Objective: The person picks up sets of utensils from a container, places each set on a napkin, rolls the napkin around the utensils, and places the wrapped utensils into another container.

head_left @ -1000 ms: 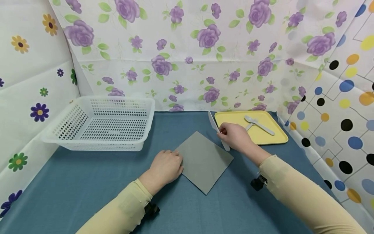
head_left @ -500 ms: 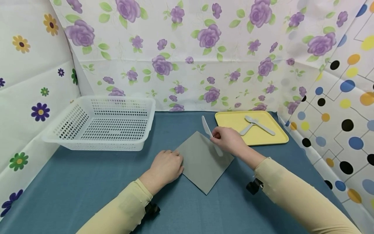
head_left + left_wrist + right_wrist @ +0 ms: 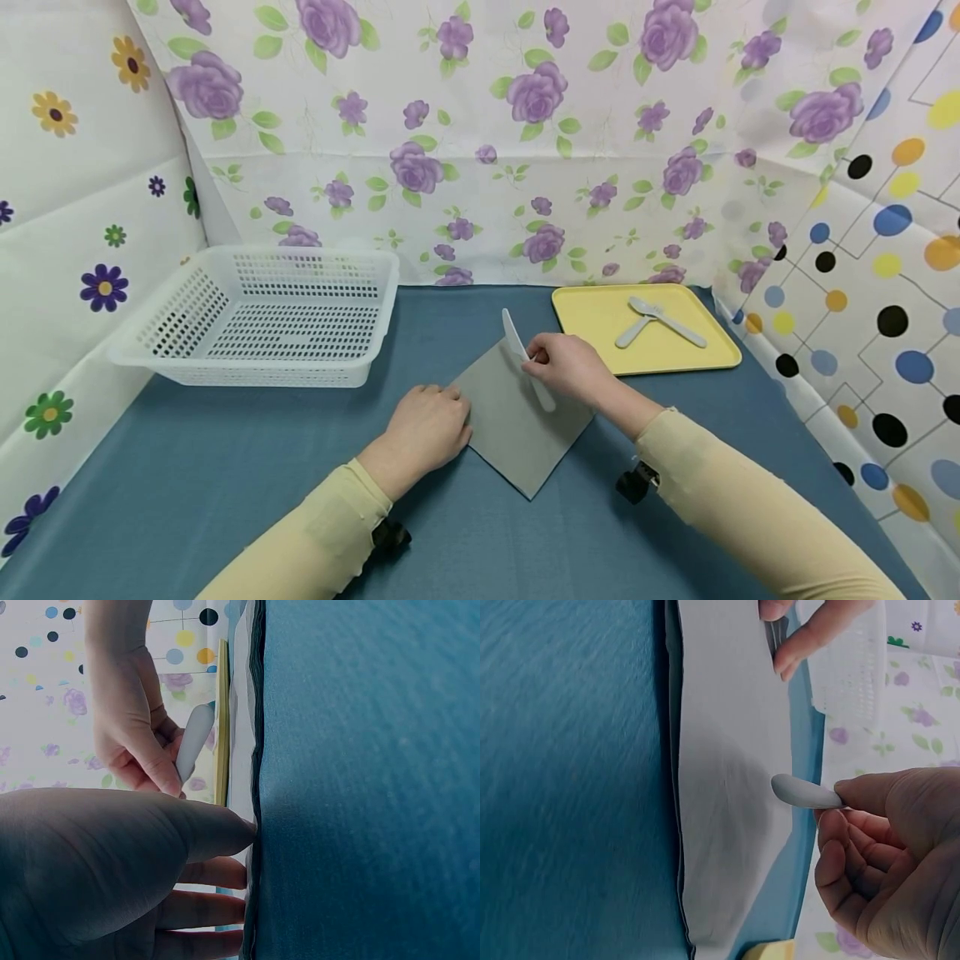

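A grey folded napkin (image 3: 506, 442) lies in a diamond on the blue tablecloth; several layers show along its edge (image 3: 253, 720) in the left wrist view. My left hand (image 3: 420, 429) covers its left corner. In the right wrist view, layers of the napkin (image 3: 727, 697) show between the left thumb and a finger. Between thumb and fingertips my right hand (image 3: 572, 367) pinches a pale grey table knife (image 3: 542, 392) by its middle. The knife is held above the napkin, blade pointing away, its shadow on the cloth. The handle (image 3: 802, 792) faces the right wrist camera.
Back right is a yellow tray (image 3: 588, 333) with a spoon (image 3: 682, 332) crossed over a fork (image 3: 633, 333). A white perforated basket (image 3: 262, 372) stands back left. Flowered and dotted sheets hang behind and at both sides.
My right hand has carried the knife leftward and nearer, from beside the yellow tray to above the napkin. The left hand and the napkin stay in place.
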Tool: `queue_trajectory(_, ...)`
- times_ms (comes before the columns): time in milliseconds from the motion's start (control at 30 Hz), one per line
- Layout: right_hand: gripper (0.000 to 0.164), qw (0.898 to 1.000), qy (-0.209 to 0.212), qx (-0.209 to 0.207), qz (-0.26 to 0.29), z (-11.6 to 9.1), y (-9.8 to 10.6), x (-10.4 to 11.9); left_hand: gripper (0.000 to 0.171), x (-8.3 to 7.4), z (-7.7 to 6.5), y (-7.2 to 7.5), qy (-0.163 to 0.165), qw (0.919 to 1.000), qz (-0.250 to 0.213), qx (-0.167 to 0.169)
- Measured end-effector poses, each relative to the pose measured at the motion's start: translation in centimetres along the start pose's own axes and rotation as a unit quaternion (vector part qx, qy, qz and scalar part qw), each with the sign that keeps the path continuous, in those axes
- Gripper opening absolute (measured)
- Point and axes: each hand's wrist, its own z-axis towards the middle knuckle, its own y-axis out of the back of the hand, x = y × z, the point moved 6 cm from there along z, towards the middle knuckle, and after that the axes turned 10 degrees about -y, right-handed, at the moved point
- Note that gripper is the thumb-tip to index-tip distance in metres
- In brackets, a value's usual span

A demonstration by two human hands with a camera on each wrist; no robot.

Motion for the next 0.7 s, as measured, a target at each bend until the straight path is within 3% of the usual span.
queue_trajectory(700,0.026,0.999,-0.022,0.026,0.039,0.9,-2.8,0.8,0.023,0.0,0.1,-0.1,0.003,0.9999,0.008,0.007)
